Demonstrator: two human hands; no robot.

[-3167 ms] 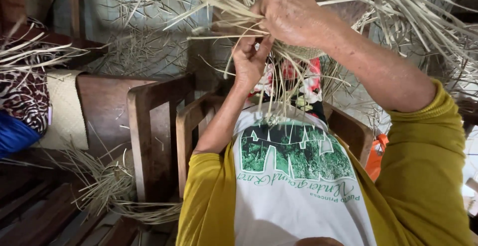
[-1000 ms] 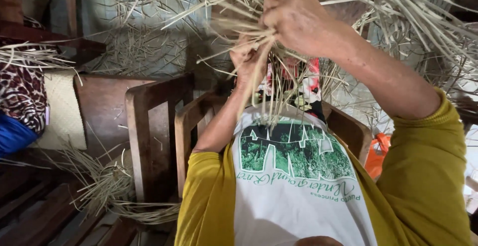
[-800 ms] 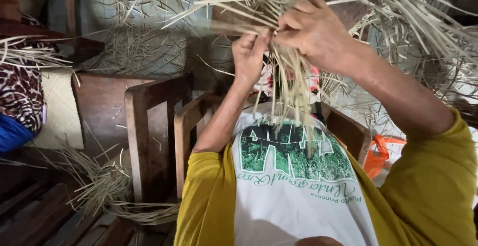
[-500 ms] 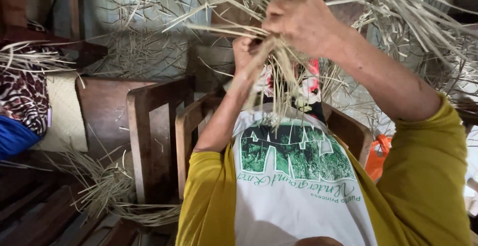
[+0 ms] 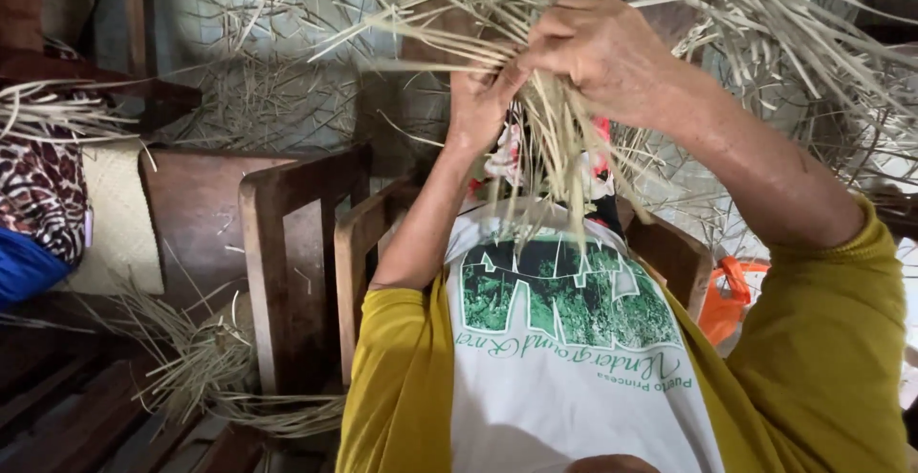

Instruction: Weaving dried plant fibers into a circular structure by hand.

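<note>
Both hands are raised in front of my chest, working in a mass of pale dried straw strips (image 5: pixel 765 14) that fans out above and to the right. My right hand (image 5: pixel 602 47) is closed around a bunch of strips (image 5: pixel 564 157) that hangs down toward my white and green shirt. Just to its left, my left hand (image 5: pixel 478 110) pinches strips at the same spot, fingers touching the right hand. The woven part between the hands is mostly hidden.
A wooden chair (image 5: pixel 287 243) stands in front of my knees on the left. Loose straw (image 5: pixel 201 358) lies on the floor beneath it. A woven mat (image 5: pixel 120 215), patterned cloth (image 5: pixel 38 186) and blue fabric (image 5: pixel 24 267) sit at the left. An orange bag (image 5: pixel 727 296) is at the right.
My right hand has shifted a little to the right and its fingers have spread over the bunch. The hanging strips swing lower. The left hand stays pinched beside it.
</note>
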